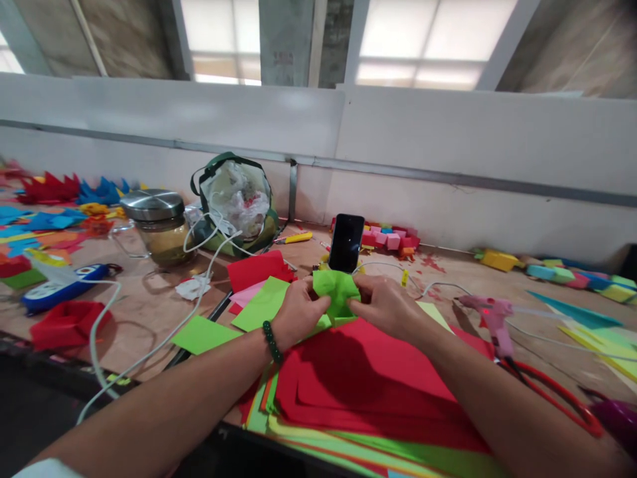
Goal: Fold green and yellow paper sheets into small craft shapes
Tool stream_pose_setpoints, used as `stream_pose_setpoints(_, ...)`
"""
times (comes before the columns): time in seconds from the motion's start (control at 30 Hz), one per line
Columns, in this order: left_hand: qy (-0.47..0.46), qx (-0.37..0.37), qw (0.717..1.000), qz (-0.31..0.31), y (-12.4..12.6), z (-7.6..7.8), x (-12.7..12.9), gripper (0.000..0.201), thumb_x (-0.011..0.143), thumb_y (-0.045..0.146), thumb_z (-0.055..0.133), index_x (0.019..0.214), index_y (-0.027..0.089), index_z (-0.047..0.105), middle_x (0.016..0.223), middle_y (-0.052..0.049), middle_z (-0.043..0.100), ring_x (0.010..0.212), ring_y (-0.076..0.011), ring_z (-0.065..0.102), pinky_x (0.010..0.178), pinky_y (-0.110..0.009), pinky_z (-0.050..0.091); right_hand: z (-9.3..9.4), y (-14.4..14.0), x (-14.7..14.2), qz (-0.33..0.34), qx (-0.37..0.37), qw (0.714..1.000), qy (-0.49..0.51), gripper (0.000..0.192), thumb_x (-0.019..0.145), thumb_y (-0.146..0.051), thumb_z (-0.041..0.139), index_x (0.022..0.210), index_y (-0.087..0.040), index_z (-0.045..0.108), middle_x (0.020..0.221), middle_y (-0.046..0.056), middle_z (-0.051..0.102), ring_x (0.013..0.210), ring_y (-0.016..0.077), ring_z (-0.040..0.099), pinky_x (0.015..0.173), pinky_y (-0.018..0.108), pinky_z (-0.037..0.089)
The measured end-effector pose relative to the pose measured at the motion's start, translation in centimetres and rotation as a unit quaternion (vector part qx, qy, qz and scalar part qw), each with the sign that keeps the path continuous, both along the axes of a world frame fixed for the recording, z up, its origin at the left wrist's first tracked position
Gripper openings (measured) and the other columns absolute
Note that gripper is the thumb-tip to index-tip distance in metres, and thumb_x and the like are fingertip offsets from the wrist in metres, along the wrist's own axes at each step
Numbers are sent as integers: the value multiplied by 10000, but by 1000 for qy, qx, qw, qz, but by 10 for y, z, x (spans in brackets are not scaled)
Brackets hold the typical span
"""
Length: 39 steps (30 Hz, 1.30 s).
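Observation:
A piece of folded green paper (337, 292) is held up between both hands, over the upper edge of a stack of red paper (378, 385). My left hand (301, 309), with a dark green bead bracelet at the wrist, pinches its left side. On the other side, my right hand (385, 302) grips it between thumb and fingers. Flat green sheets (263, 305) lie left of my left hand, beside a folded red paper (259, 269). Just behind the hands a black phone (347, 242) stands propped up. The fingertips partly cover the folded piece.
Left are a lidded glass jar (159, 229), a green bag (239, 206), a blue power strip (67, 287) and a red paper box (70, 324). White cables cross the table. Right lie a pink glue gun (490, 315), red-handled scissors (557, 395) and small paper boxes (499, 259).

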<state>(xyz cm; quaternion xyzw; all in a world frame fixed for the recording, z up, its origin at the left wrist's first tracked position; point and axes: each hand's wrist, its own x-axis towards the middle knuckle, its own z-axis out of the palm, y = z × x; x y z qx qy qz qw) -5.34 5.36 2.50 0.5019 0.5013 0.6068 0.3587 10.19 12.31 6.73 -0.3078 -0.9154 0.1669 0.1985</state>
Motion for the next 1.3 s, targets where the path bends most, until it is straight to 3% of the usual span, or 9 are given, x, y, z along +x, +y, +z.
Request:
stream_pose_setpoints(0.2,7,23,1000,-6,-1,-3,4,183,609,101,558,750,123,672,703,-10,665,692,-152,592,653,-243,492,-6,10,0,9,-74,997,22,99,708,-207,537,683,-167,624,597,-34,548,573,123,494,499,217,322)
stream_pose_setpoints(0.37,40,-10,999,-25,2,-12,3,86,616,123,565,663,123,637,661,-3,608,613,-119,526,558,-208,454,-10,19,0,36,-125,990,60,119,673,-184,536,680,-165,653,607,-27,584,586,133,526,521,224,374)
stream_pose_setpoints(0.57,35,-19,999,-27,2,-12,0,70,608,129,543,630,125,609,602,16,571,568,-108,505,545,-209,436,1,16,-1,-30,-67,986,152,176,737,-291,559,791,-154,657,645,13,620,581,137,527,536,249,390)
stream_pose_setpoints(0.7,6,-9,1000,-7,2,-9,0,176,630,138,533,753,123,659,682,1,633,616,-125,553,572,-217,458,12,10,4,-31,-83,994,62,252,786,-374,564,930,-169,592,580,-22,603,507,129,531,488,237,366)
stream_pose_setpoints(0.8,-18,3,1000,-5,2,-7,0,230,627,133,536,807,122,678,730,-4,665,651,-135,586,616,-229,482,14,3,5,-19,-96,995,7,125,771,-255,538,856,-178,586,492,-55,565,435,108,507,447,216,319)
stream_pose_setpoints(0.97,-24,-9,1000,5,1,-4,0,176,594,136,537,724,121,654,676,11,635,595,-115,550,551,-206,453,8,-2,0,-17,-47,997,54,106,726,-173,525,751,-165,628,478,-54,517,444,94,458,454,212,303)
stream_pose_setpoints(1.2,3,-6,1000,7,1,-2,-2,93,563,127,517,614,133,595,580,38,555,548,-93,488,535,-198,410,4,2,2,91,-94,991,29,225,846,-315,547,769,-158,688,561,-25,556,494,93,472,475,216,329)
stream_pose_setpoints(1.3,20,-3,1000,3,3,-3,-5,95,564,128,526,621,131,602,589,33,556,566,-97,488,551,-202,407,10,3,7,158,-61,985,-21,205,869,-251,519,888,-175,708,708,4,644,607,115,544,554,227,387)
